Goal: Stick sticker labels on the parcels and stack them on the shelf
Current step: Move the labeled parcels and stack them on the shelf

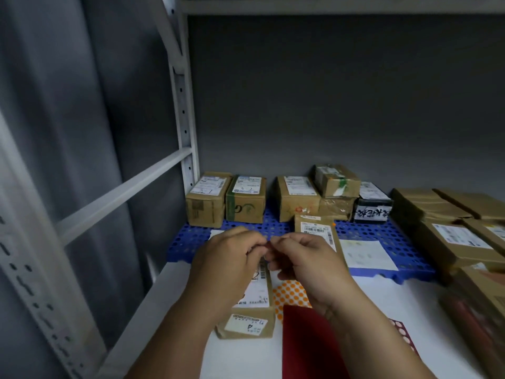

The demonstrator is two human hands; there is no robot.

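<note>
Evidently hands pinch tiny sticker, mostly hidden.

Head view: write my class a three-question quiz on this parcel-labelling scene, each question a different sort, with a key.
1. True or false: both hands meet above the nearest parcel.
2. The dotted sticker sheet is: A green, B orange, C black.
3. Fill in: the back row of parcels stands on a ____ perforated mat.

Key: 1 true; 2 B; 3 blue.
</note>
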